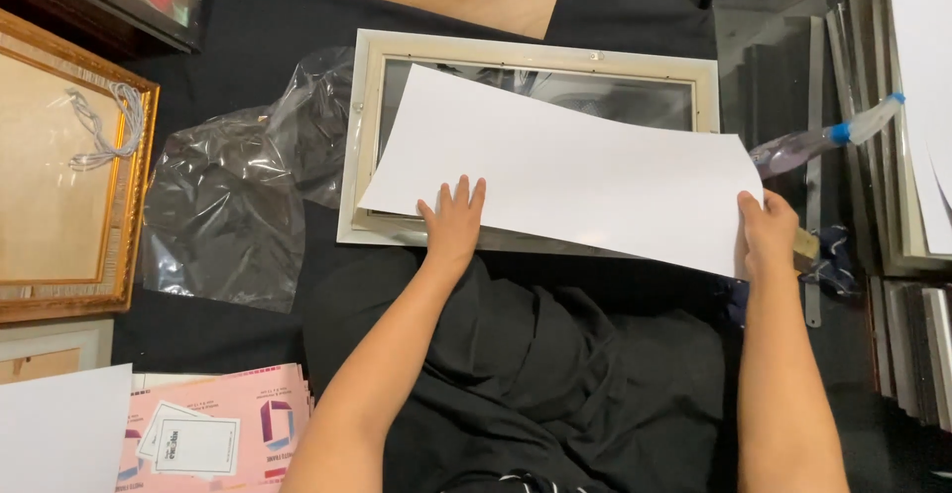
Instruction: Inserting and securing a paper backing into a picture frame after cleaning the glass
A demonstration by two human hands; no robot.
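**A big white sheet, held at its near edge over the frame**

We have a large white sheet (565,171) spread askew over a pale picture frame (362,136) that lies face down on the black cloth (248,27). Our left hand (452,223) lies flat on the sheet's near left part, fingers spread and pressing it down. Our right hand (769,230) pinches the near right corner, thumb on top and fingers curled beneath.

We judge the sheet to be light and thin, stiffer than plain paper yet quick to bow: it covers most of the frame and its right end hangs past the frame's side. A sheet this broad creases easily if it is lifted from one point, so two holds well apart along one edge suit it best, as we have now. Its surface looks smooth, so a flat palm may slide on it. The glass in the frame below looks fragile.

Crumpled clear plastic wrap (233,205) lies just left of the frame, a gilt frame (129,205) farther left, and a spray bottle (823,138) near our right hand.
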